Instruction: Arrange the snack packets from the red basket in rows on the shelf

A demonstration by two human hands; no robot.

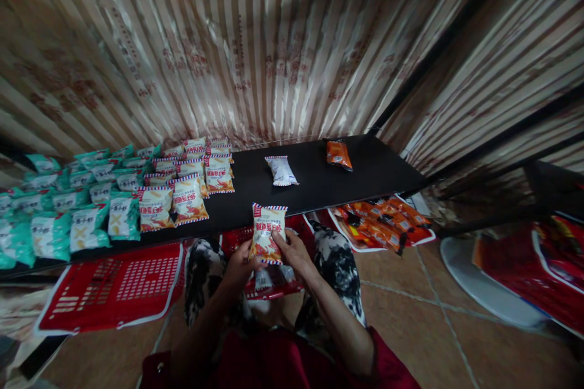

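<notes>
Between my hands, over my lap, is a white-and-orange snack bag with a striped edge (268, 232), its printed front upward. My left hand (243, 260) grips its lower left side, and my right hand (292, 250) holds its right side with the thumb on the front. On the black shelf (241, 209) ahead, a white bag (281, 171) lies by itself, and an orange bag (338, 154) is farther right. Several bags like the held one (188, 199) stand in rows to the left, beside several teal bags (90, 226).
Below the shelf are a red basket (150, 279) at the left, a red basket under my hands (274, 292), and one with orange bags (381, 222) at the right. Another red basket (515, 261) sits by a pale stool (483, 292). A striped curtain (274, 24) hangs behind.
</notes>
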